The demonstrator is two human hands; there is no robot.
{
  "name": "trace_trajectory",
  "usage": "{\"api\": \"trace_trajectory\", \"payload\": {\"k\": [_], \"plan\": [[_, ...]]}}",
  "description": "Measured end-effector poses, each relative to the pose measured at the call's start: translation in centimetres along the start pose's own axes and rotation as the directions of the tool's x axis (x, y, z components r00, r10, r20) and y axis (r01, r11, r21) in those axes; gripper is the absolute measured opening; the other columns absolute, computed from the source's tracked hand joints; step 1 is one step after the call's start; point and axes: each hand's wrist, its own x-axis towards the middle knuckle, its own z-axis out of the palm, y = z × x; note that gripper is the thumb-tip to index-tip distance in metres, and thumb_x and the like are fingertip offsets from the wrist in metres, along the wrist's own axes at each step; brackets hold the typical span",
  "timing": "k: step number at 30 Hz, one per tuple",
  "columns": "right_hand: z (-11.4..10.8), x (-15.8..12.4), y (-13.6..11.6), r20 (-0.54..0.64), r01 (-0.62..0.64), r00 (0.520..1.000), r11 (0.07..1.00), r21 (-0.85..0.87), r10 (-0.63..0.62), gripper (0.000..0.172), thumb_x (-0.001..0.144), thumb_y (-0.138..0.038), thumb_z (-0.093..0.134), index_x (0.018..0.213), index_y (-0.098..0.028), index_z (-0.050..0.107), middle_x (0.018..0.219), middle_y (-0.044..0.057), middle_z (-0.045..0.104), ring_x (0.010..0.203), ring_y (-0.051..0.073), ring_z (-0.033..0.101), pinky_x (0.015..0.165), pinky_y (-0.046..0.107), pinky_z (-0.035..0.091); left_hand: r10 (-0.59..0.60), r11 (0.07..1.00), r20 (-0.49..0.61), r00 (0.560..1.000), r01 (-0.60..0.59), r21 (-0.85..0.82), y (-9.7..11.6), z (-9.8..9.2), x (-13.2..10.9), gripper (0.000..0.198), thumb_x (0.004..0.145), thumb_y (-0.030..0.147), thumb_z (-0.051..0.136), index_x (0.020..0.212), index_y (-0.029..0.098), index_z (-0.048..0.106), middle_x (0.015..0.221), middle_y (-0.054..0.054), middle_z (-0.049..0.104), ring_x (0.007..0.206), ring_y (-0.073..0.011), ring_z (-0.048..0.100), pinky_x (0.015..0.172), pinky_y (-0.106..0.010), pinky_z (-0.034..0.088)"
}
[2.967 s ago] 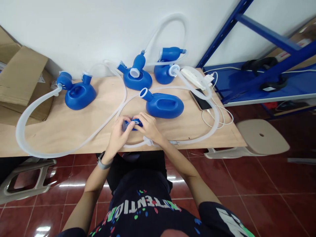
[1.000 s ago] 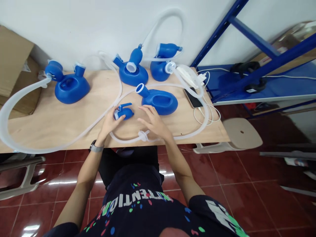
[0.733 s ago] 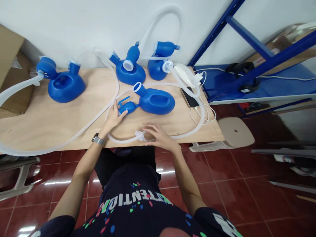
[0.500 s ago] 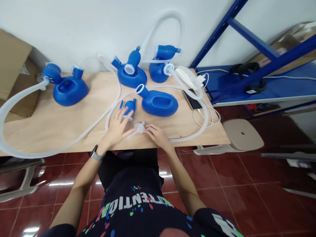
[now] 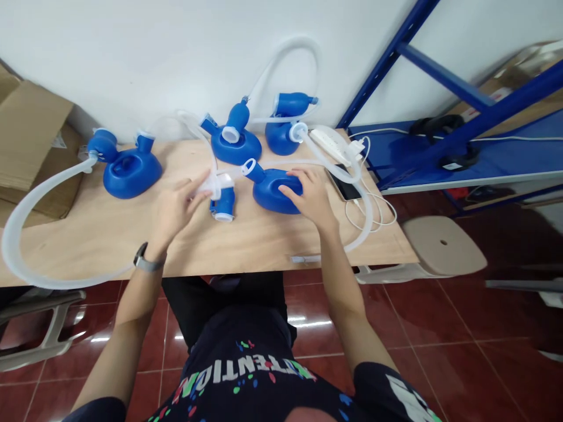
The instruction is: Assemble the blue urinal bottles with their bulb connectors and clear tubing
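Note:
My left hand (image 5: 178,208) pinches a translucent white piece (image 5: 211,186), which looks like the funnel-shaped fitting with tubing, above a small blue bottle (image 5: 226,202) lying on the table. My right hand (image 5: 310,196) rests on the blue container (image 5: 270,190) near its handle opening, fingers over its far side and thumb at the opening. The container's open neck (image 5: 251,168) points up and to the left. A clear tube's end (image 5: 301,258) lies near the table's front edge.
More blue containers stand behind, at the left (image 5: 132,173), centre (image 5: 236,145) and right (image 5: 281,138), with long clear hoses (image 5: 39,199). A phone (image 5: 345,181), power strip (image 5: 329,145), cardboard box (image 5: 33,138), blue rack (image 5: 448,79) and stool (image 5: 442,243) surround the work area.
The white fitting has moved from between my hands up and left, into my left hand. My right hand has moved up and right onto the blue container.

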Motion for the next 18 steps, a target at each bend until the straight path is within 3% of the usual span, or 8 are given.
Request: {"api": "trace_trajectory", "payload": {"k": [3, 7, 12, 16, 18], "plan": [[0.8, 1.5, 4.9, 0.108, -0.007, 0.994, 0.999, -0.037, 0.011, 0.063, 0.099, -0.068, 0.068, 0.14, -0.02, 0.069, 0.142, 0.019, 0.073, 0.135, 0.042, 0.064, 0.122, 0.064, 0.047, 0.005, 0.999, -0.021, 1.0, -0.006, -0.036, -2.9, 1.4, 5.0, 0.051, 0.107, 0.055, 0.064, 0.147, 0.025, 0.076, 0.095, -0.008, 0.072, 0.09, -0.0264, 0.069, 0.093, -0.037, 0.054], [2.8, 1.5, 6.8, 0.063, -0.011, 0.998, 1.0, 0.016, 0.01, 0.06, 0.102, -0.067, 0.062, 0.137, -0.019, 0.07, 0.14, 0.019, 0.075, 0.131, 0.04, 0.068, 0.119, 0.061, 0.049, 0.074, 0.996, 0.174, 0.982, -0.064, -0.063, -4.7, 5.7, 9.2, 0.052, 0.107, 0.047, 0.062, 0.151, 0.021, 0.072, 0.107, -0.011, 0.079, 0.101, -0.0289, 0.071, 0.1, -0.04, 0.053], [3.9, 0.9, 6.0, 0.026, -0.002, 1.0, 0.998, 0.064, 0.001, 0.049, 0.105, -0.063, 0.059, 0.129, -0.024, 0.074, 0.135, 0.015, 0.079, 0.128, 0.037, 0.07, 0.118, 0.059, 0.051, 0.123, 0.985, 0.333, 0.935, -0.075, -0.153, -4.1, 9.1, 9.8, 0.05, 0.109, 0.05, 0.056, 0.147, 0.022, 0.074, 0.127, -0.013, 0.08, 0.116, -0.0309, 0.075, 0.106, -0.042, 0.055], [4.0, 0.8, 5.7, 0.032, -0.007, 0.999, 0.997, 0.079, 0.004, 0.048, 0.105, -0.064, 0.059, 0.127, -0.025, 0.075, 0.133, 0.014, 0.08, 0.126, 0.037, 0.071, 0.117, 0.059, 0.052, 0.118, 0.966, 0.34, 0.933, -0.029, -0.255, -3.7, 9.0, 9.3, 0.056, 0.1, 0.06, 0.07, 0.139, 0.021, 0.079, 0.146, -0.015, 0.075, 0.134, -0.0357, 0.07, 0.117, -0.046, 0.054], [4.0, 0.8, 5.7, 0.033, -0.015, 0.999, 0.997, 0.078, 0.013, 0.049, 0.104, -0.065, 0.06, 0.127, -0.025, 0.076, 0.133, 0.013, 0.08, 0.126, 0.038, 0.071, 0.116, 0.058, 0.053, 0.094, 0.961, 0.364, 0.927, 0.01, -0.275, -3.6, 8.6, 9.6, 0.058, 0.094, 0.057, 0.078, 0.139, 0.021, 0.079, 0.146, -0.014, 0.075, 0.135, -0.0374, 0.071, 0.117, -0.047, 0.054]]}}
